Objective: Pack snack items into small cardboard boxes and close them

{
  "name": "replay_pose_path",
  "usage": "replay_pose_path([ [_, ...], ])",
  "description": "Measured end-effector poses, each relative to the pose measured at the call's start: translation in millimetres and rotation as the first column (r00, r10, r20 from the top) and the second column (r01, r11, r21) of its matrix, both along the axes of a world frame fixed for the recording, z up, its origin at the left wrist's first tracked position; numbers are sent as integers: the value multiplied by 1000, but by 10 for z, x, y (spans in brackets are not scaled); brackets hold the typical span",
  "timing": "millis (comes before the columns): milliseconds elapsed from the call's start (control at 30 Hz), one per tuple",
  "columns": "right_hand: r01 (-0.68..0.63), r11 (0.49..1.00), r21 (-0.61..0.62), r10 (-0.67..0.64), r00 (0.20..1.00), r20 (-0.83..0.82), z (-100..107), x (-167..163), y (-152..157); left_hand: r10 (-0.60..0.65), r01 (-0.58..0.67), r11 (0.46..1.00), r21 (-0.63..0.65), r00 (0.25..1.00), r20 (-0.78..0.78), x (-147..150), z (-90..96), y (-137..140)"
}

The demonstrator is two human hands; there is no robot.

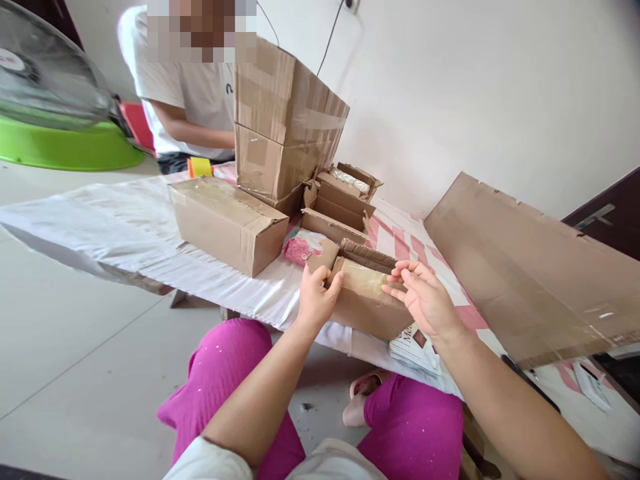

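A small open cardboard box (373,313) sits at the near edge of the cloth-covered table. My left hand (317,297) grips its left end, the thumb against the front and the fingers by the raised flap. A strip of clear, yellowish tape (363,279) lies along the upper front of this box. At the box's right end is my right hand (425,297), its fingers bent and apart near the end of the tape; whether the fingertips touch it I cannot tell. A pink and white packet (303,247) lies just behind the left flap.
A closed carton (225,223) lies left; taller stacked cartons (270,127) stand behind it. Further open boxes (340,207) are at the back. An orange-yellow tape dispenser (200,167) is near a seated person (185,100). A large cardboard sheet (525,267) leans right. White printed packets (415,350) lie nearby.
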State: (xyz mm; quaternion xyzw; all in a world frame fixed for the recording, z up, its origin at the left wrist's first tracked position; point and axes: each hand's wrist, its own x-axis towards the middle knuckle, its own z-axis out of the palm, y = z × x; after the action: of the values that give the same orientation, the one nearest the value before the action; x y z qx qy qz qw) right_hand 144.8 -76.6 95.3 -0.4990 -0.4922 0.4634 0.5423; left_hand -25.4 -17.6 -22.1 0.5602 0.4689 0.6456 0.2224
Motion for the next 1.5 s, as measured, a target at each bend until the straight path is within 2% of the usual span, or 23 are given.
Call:
replay_pose_path([
  [167, -2, 999, -35, -3, 992, -130, 13, -39, 27, -17, 17, 1000, 14, 1000, 8, 3, -6, 6],
  [367, -44, 999, -15, 41, 987, -153, -16, -82, 75, -20, 20, 1000, 15, 1000, 0, 2, -8, 0],
  [467, -91, 994, 55, 93, 995, -45, -48, -90, 104, -41, 42, 999, 34, 999, -29, 0, -16, -3],
  [533, -91, 978, 187, 54, 979, 195, -53, -47, 126, -50, 52, 998, 38, 998, -38, -10, -20, 0],
  [567, -110, 952, 286, -2, 931, 365, -48, -9, 135, -54, 56, 998, 33, 998, -38, -17, -21, 3],
  [600, -168, 908, 384, -75, 837, 542, -38, 38, 143, -59, 59, 998, 24, 998, -36, -23, -22, 6],
  [667, -389, 782, 488, -238, 537, 809, -17, 140, 152, -68, 69, 998, 11, 997, -36, -29, -24, 10],
  [733, -603, 656, 454, -388, 247, 888, -7, 226, 156, -78, 79, 997, 12, 996, -50, -19, -26, 11],
  [767, -674, 607, 422, -451, 145, 881, -9, 255, 159, -83, 85, 996, 18, 995, -60, -9, -27, 10],
  [833, -764, 529, 370, -554, 21, 832, -18, 285, 168, -89, 91, 995, 29, 993, -74, 15, -29, 6],
  [900, -823, 471, 317, -607, -41, 793, -18, 289, 187, -87, 89, 995, 34, 994, -74, 32, -27, 3],
  [1000, -883, 402, 243, -632, -76, 771, 23, 288, 221, -80, 84, 996, 41, 994, -71, 37, -18, 1],
  [1167, -927, 349, 135, -619, -120, 776, 133, 289, 242, -80, 84, 995, 44, 993, -82, 27, -12, 5],
  [1333, -966, 253, 49, -666, -137, 734, 145, 267, 286, -86, 90, 995, 31, 992, -90, 38, -18, 18],
  [1400, -968, 250, 27, -646, -146, 749, 134, 261, 322, -87, 89, 996, 26, 992, -90, 37, -15, 19],
  [1433, -963, 268, 19, -617, -157, 771, 127, 258, 339, -86, 89, 996, 26, 992, -89, 33, -12, 18],
  [1500, -939, 343, 24, -525, -170, 834, 107, 246, 367, -89, 92, 995, 29, 992, -89, 21, -5, 16],
])
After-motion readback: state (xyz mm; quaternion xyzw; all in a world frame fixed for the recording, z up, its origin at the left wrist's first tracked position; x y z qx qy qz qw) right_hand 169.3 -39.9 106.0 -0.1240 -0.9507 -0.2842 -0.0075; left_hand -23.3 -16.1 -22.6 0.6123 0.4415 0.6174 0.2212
